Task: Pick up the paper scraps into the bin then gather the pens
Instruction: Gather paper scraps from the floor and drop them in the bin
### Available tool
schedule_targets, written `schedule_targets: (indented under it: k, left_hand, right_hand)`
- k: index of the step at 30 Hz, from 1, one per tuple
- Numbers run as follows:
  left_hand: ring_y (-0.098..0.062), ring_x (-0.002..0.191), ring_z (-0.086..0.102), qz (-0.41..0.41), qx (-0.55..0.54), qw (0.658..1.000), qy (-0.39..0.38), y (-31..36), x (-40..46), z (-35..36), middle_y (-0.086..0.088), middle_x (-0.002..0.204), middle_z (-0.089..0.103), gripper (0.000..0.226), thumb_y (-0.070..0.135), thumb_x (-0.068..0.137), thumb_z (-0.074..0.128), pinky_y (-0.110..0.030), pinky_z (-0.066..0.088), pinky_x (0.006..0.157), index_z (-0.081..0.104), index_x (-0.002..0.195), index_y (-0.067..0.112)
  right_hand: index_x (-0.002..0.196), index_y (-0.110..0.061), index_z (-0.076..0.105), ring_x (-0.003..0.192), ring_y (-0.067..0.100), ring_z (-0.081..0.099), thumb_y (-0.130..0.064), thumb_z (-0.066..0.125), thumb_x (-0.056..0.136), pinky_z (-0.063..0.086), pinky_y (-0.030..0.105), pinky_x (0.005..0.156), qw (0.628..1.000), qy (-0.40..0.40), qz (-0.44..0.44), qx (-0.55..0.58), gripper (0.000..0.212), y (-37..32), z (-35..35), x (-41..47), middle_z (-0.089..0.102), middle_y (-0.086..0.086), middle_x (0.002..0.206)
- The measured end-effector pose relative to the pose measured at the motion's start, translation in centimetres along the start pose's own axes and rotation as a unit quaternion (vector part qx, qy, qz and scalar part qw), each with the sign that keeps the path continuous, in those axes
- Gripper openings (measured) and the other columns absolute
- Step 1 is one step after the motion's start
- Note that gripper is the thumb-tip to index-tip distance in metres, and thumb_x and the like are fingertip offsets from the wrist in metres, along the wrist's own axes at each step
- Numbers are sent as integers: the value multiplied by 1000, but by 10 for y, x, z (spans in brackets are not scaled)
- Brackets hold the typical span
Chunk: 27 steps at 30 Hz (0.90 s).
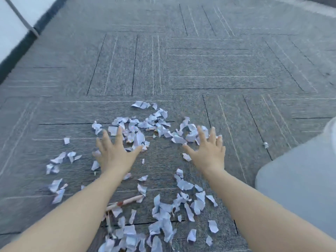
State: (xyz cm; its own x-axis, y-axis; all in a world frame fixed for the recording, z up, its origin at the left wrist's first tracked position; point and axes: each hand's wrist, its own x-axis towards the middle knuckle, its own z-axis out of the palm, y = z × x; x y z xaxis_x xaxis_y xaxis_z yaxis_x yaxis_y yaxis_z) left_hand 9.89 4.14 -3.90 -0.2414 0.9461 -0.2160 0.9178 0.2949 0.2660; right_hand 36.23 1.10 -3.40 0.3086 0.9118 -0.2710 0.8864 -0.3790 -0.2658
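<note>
A person is looking down at a grey carpet floor (209,70) with both bare arms reaching forward. Nearest the viewer, torn pale paper scraps (163,224) are lying thickly between the forearms, spreading left and right. Among them, just right of the left forearm, a pale pen with a red band (125,202) is lying at a slant, and what may be a second pen (108,221) is showing below it, too blurred to be sure.

Farther out, the left hand (114,151) is spreading flat, fingers splayed and straight, holding nothing, at the near edge of the far heap of scraps (145,124). The right hand (209,148) is doing the same at the heap's right side, fingers apart and gripping nothing. Whether the palms are pressing the carpet or hovering just above it cannot be told.

The step in hand appears to be raking the far scraps together (the pens come later). To do it well, the hands would be sweeping inward toward each other with fingers low, bunching the paper into one pile before scooping, since light scraps are likely to slip out between spread fingers.

At the near right, a pale grey rounded shape (300,188) is filling the corner; it may be the bin or the person's knee. A lone scrap (266,144) is lying well apart on the right. At the far left, a white panel with a grey bar (20,17) is bordering the carpet.
</note>
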Motion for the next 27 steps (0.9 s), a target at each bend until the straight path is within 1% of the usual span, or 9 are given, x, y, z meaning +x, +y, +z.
schedule_targets:
  k: [4, 8, 10, 13, 15, 17, 20, 22, 27]
  left_hand:
    - [-36, 144, -7, -28, -67, 997, 6, -15, 39, 12, -11, 158, -14, 110, 85, 64, 47, -54, 2, 115, -9, 147, 39]
    - [-32, 145, -6, 4, -142, 990, 6, -4, 79, 14, -13, 158, -8, 118, 83, 60, 55, -50, 3, 116, -7, 149, 35]
    - [-28, 146, 2, 61, -131, 990, -8, 7, 88, 15, -8, 159, 4, 117, 83, 59, 54, -51, 3, 114, 1, 150, 30]
    - [-22, 138, 29, 182, -116, 976, -27, 19, 69, 22, 4, 147, 36, 99, 82, 65, 49, -48, 17, 114, 31, 143, 24]
    - [-14, 132, 34, 247, -138, 959, -34, 14, 45, 27, 6, 141, 42, 81, 72, 73, 54, -37, 25, 113, 44, 136, 21]
    - [-12, 129, 35, 284, -132, 950, -6, -1, 33, 31, 3, 139, 41, 76, 65, 77, 58, -37, 30, 111, 43, 135, 18]
    - [-21, 144, 11, 247, -67, 966, 32, -14, 36, 33, -3, 156, 14, 98, 81, 72, 45, -47, 16, 117, 16, 147, 26]
    - [-21, 146, -4, 238, -23, 971, 31, -13, 41, 36, -4, 159, -3, 104, 88, 71, 31, -46, 6, 118, -1, 149, 28]
    - [-19, 146, -9, 227, -17, 973, 36, -12, 41, 35, -5, 159, -8, 99, 81, 77, 29, -46, 3, 118, -9, 150, 25]
  right_hand:
    - [152, -40, 1, 148, 35, -6, -76, 41, 82, 1, 51, 118, 998, 15, -5, 63, 89, 2, 25, 38, -7, 6, 163]
    - [153, -32, 15, 149, 26, -3, -70, 47, 84, 2, 46, 120, 989, 32, -95, 113, 85, -23, 38, 64, 5, 3, 163]
    - [152, -27, 24, 149, 23, 2, -66, 47, 87, 5, 46, 119, 981, 8, -162, 110, 79, -44, 42, 66, 13, -1, 162]
    - [145, -25, 41, 147, 17, 14, -54, 49, 93, 14, 45, 119, 961, -45, -247, 118, 60, -63, 47, 37, 27, -5, 157]
    - [138, -24, 49, 141, 14, 30, -44, 52, 94, 28, 44, 115, 941, -57, -289, 168, 49, -63, 45, 12, 40, -6, 149]
    - [130, -26, 55, 131, 13, 41, -40, 52, 93, 35, 44, 109, 933, -1, -309, 182, 40, -61, 42, 11, 50, -7, 140]
    - [133, -30, 48, 140, 17, 29, -49, 45, 91, 17, 50, 116, 946, 60, -288, 139, 46, -81, 35, 59, 39, -7, 150]
    - [141, -33, 39, 147, 21, 12, -55, 45, 92, 9, 49, 115, 956, 13, -282, 85, 55, -108, 31, 98, 20, -5, 160]
    - [151, -44, 17, 148, 30, -11, -66, 42, 89, 0, 53, 116, 949, -84, -296, -63, 70, -160, 29, 156, -4, -7, 163]
